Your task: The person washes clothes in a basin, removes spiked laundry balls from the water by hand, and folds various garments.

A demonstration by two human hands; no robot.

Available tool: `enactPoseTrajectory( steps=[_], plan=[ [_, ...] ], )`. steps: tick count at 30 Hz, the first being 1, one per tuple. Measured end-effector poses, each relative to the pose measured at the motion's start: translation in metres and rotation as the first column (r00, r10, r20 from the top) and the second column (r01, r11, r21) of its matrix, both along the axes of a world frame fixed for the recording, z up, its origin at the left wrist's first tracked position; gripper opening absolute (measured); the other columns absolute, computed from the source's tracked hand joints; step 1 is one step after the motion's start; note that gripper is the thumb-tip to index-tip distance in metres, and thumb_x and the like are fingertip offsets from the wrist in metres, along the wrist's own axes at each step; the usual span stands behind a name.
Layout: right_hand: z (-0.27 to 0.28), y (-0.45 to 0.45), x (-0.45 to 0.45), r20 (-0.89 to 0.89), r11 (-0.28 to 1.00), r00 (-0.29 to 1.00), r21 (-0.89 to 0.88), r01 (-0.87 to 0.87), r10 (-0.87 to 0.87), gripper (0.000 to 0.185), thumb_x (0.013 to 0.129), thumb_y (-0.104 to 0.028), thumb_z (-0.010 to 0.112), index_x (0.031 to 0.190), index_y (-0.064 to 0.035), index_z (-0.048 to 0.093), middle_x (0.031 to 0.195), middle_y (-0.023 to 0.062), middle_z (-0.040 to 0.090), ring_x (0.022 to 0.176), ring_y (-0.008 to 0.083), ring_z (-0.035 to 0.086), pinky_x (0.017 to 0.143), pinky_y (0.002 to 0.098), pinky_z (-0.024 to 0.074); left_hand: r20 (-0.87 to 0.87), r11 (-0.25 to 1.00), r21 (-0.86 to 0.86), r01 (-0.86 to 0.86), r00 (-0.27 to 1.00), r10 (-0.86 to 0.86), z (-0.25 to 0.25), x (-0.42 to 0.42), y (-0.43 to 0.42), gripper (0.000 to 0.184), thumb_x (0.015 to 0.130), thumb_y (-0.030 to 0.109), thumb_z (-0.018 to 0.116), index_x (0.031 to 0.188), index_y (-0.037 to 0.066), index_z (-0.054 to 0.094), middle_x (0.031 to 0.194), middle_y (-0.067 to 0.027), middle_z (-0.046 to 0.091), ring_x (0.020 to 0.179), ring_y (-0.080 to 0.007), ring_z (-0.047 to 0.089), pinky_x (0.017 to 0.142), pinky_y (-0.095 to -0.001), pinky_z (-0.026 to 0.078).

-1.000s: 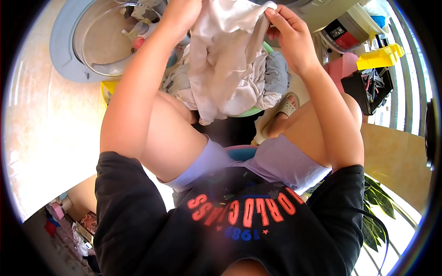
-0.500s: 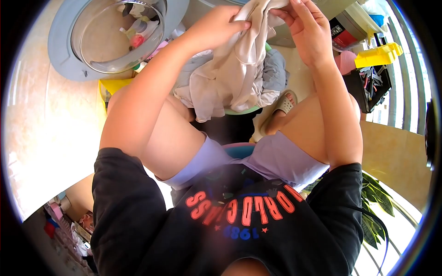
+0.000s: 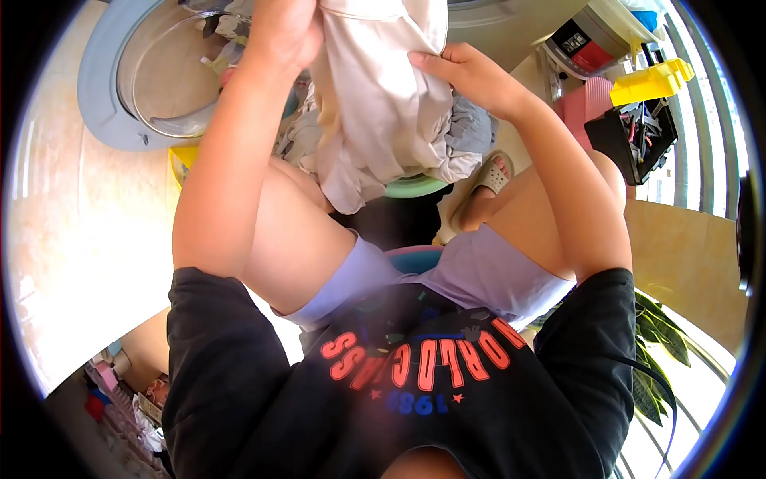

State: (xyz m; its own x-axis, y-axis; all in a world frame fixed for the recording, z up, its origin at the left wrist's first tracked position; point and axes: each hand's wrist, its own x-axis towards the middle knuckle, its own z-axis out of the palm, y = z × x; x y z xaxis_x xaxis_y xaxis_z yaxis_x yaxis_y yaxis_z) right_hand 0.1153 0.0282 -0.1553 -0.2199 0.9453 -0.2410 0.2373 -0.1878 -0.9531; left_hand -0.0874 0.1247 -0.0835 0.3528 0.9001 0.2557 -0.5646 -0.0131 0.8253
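A pale beige cloth (image 3: pixel 383 96) hangs stretched between my hands at the top of the view, its lower end draping over a green basin (image 3: pixel 415 187). My left hand (image 3: pixel 286 36) is closed on the cloth's upper left part, its fingertips partly out of sight. On the other side my right hand (image 3: pixel 471 73) pinches the cloth's right edge, thumb on the front. Grey laundry (image 3: pixel 469 128) lies behind and to the right of the cloth, over the basin.
An open round washer door (image 3: pixel 100 80) stands at the upper left. To the right are a yellow lid (image 3: pixel 653 81), a black toolbox (image 3: pixel 630 144) with tools and a pink container (image 3: pixel 586 104). Leaves of a plant (image 3: pixel 658 335) show at the lower right.
The cloth was bunched between both hands half a second ago and now hangs spread out. My left hand has moved up and left; my right hand has moved down and left.
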Motion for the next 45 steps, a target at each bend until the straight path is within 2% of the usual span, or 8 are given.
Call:
enactPoseTrajectory(
  steps=[6, 11, 17, 21, 31, 40, 43, 45],
  plan=[
    [0.053, -0.008, 0.007, -0.177, 0.987, 0.971, 0.006, 0.161, -0.157, 0.055, 0.088, -0.043, 0.069, 0.119, 0.0025, 0.063, 0.111, 0.0088, 0.066, 0.094, 0.0128, 0.062, 0.092, 0.0299, 0.0458, 0.075, 0.965, 0.083, -0.249, 0.967, 0.244, 0.011, -0.010, 0.012, 0.025, 0.099, 0.011, 0.052, 0.121, 0.002, 0.059, 0.111, -0.0090, 0.067, 0.098, -0.0195, 0.066, 0.087, -0.0320, 0.053],
    [0.076, -0.010, 0.030, -0.320, 0.990, 0.944, 0.088, 0.110, -0.077, 0.034, 0.100, -0.032, 0.053, 0.093, -0.0022, 0.068, 0.075, -0.0028, 0.059, 0.067, 0.0065, 0.050, 0.061, 0.0225, 0.0369, 0.010, 0.939, 0.124, -0.320, 0.947, 0.321, 0.005, -0.005, 0.008, 0.028, 0.099, 0.012, 0.052, 0.124, 0.002, 0.059, 0.116, -0.0087, 0.066, 0.103, -0.0177, 0.063, 0.090, -0.0304, 0.050],
    [0.067, -0.007, 0.016, 0.031, 0.533, 0.757, 0.729, 0.430, -0.653, 0.029, 0.100, -0.021, 0.053, 0.089, 0.0041, 0.062, 0.071, -0.0041, 0.054, 0.071, 0.0048, 0.046, 0.060, 0.0235, 0.0385, -0.217, 0.636, 0.650, -0.415, 0.701, 0.679, 0.007, -0.001, -0.004, 0.026, 0.097, 0.012, 0.055, 0.118, -0.004, 0.058, 0.107, -0.0101, 0.066, 0.097, -0.0171, 0.060, 0.088, -0.0289, 0.045],
    [0.071, 0.002, 0.024, -0.340, 0.199, 0.627, 0.751, 0.630, -0.701, 0.027, 0.102, -0.019, 0.050, 0.103, 0.0030, 0.066, 0.078, -0.0039, 0.058, 0.073, 0.0067, 0.048, 0.065, 0.0231, 0.0406, -0.250, 0.618, 0.685, -0.386, 0.671, 0.698, 0.006, 0.005, -0.011, 0.021, 0.096, 0.010, 0.057, 0.112, -0.004, 0.058, 0.097, -0.0087, 0.066, 0.089, -0.0150, 0.059, 0.084, -0.0284, 0.046],
    [0.063, -0.014, -0.013, -0.398, 0.532, 0.768, 0.557, 0.637, -0.502, 0.018, 0.094, -0.006, 0.060, 0.106, 0.0040, 0.069, 0.096, 0.0046, 0.070, 0.088, 0.0088, 0.062, 0.078, 0.0227, 0.0498, -0.213, 0.911, 0.275, 0.309, 0.943, -0.256, -0.003, 0.035, -0.060, 0.070, 0.084, 0.005, 0.070, 0.141, 0.002, 0.031, 0.134, -0.0106, 0.047, 0.124, -0.0207, 0.049, 0.104, -0.0349, 0.041],
    [0.063, -0.005, -0.005, -0.505, 0.556, 0.847, 0.662, 0.503, -0.165, 0.038, 0.090, -0.009, 0.064, 0.126, 0.0023, 0.058, 0.118, 0.0109, 0.065, 0.107, 0.0147, 0.060, 0.096, 0.0284, 0.0452, -0.483, 0.841, 0.539, 0.050, 0.836, 0.260, -0.001, 0.037, -0.047, 0.032, 0.083, -0.001, 0.065, 0.115, -0.001, 0.062, 0.104, -0.0094, 0.069, 0.099, -0.0171, 0.064, 0.087, -0.0308, 0.050],
    [0.052, -0.020, -0.016, -0.313, 0.678, 0.914, 0.616, 0.402, -0.258, 0.051, 0.085, -0.037, 0.073, 0.117, -0.0001, 0.061, 0.110, 0.0061, 0.063, 0.097, 0.0133, 0.061, 0.094, 0.0294, 0.0460, -0.337, 0.934, 0.354, 0.047, 0.938, 0.081, 0.003, 0.036, -0.042, 0.032, 0.084, 0.000, 0.065, 0.116, -0.001, 0.062, 0.105, -0.0077, 0.069, 0.098, -0.0148, 0.064, 0.086, -0.0285, 0.050],
    [0.028, -0.020, -0.040, -0.235, 0.705, 0.950, 0.637, 0.311, -0.207, 0.053, 0.077, -0.023, 0.080, 0.119, 0.0006, 0.058, 0.111, 0.0078, 0.064, 0.095, 0.0150, 0.061, 0.088, 0.0327, 0.0478, -0.267, 0.932, 0.346, 0.108, 0.964, -0.012, 0.003, 0.033, -0.041, 0.029, 0.088, 0.002, 0.064, 0.116, 0.000, 0.062, 0.108, -0.0059, 0.067, 0.099, -0.0132, 0.063, 0.087, -0.0270, 0.050]
  ],
)
